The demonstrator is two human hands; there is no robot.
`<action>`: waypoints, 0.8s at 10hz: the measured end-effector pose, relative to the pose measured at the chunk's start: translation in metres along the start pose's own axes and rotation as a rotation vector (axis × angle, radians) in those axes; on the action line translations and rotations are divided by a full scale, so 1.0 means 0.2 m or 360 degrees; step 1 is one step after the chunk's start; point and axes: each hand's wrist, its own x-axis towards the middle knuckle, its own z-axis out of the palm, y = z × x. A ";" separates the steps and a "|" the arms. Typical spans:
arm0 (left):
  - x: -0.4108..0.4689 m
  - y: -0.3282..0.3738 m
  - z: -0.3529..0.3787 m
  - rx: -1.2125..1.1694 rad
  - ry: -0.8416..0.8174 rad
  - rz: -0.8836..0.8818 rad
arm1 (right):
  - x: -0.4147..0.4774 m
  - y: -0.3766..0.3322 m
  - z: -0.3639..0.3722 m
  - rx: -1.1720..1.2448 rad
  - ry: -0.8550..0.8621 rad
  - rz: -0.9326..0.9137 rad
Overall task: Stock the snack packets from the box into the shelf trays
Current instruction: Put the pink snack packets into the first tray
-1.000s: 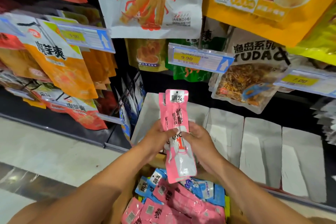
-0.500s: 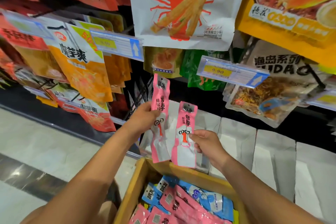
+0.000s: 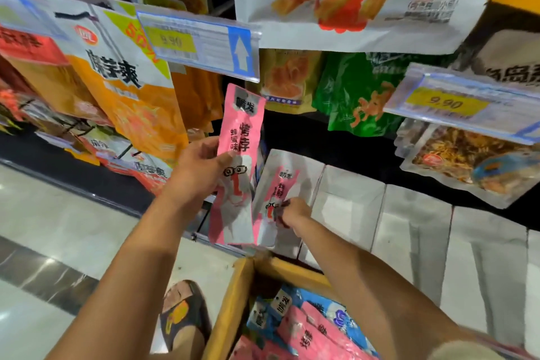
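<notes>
Shelf trays (image 3: pixel 347 202): I'm seeing a row of white dividers running along the low shelf, ahead of and above the box (image 3: pixel 233 301). The box is cardboard and is sitting under both forearms. Loose pink and blue packets (image 3: pixel 309 333) are lying flat inside it, so stock is remaining.

left hand (image 3: pixel 198 172): it's gripping the tall pink packet (image 3: pixel 242 137) at approx. mid-length, thumb on the front, fingers curled round the back. The pkt is standing near-upright, top edge just below the price tag (image 3: pixel 198 47).

right hand (image 3: pixel 292 212): it's reaching fwd, fingers pinching the lower part of the second pink packet (image 3: pixel 277 184). That pkt is leaning against the leftmost tray (image 3: pixel 295 164), long axis running up and away. Its bottom end is hiding behind the tall pkt, so I can't tell whether it's seated.

Key relation: the leftmost tray is lying just right of and behind the left-hand pkt, and the right hand is nearer to it. Both pkts' long axes are running roughly parallel to the tray walls. My judgement: right-hand pkt is going in first. The left-hand pkt then needs only a short shift right and down, w/o rotating.
</notes>
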 end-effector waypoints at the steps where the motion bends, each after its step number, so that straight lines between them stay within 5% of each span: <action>1: 0.01 -0.01 0.01 0.0003 -0.0043 -0.0034 | -0.04 -0.02 0.03 -0.0147 -0.0174 -0.0009; 3: 0.03 0.01 0.02 -0.0027 -0.0038 -0.0108 | 0.05 0.06 0.15 -0.0246 -0.0321 0.0004; 5: 0.02 0.01 0.02 0.0006 -0.0041 -0.0118 | 0.12 0.17 0.28 -0.0522 -0.0093 -0.0276; 6: 0.01 0.01 0.02 0.0017 -0.0032 -0.0118 | 0.08 0.20 0.30 -0.0754 -0.0154 -0.0518; 7: 0.01 0.01 0.02 0.0026 -0.0035 -0.0123 | 0.04 0.21 0.31 -0.1562 -0.0118 -0.0798; 8: 0.02 -0.01 0.02 0.0003 -0.0030 -0.0128 | 0.05 0.23 0.37 -0.1534 -0.0108 -0.0802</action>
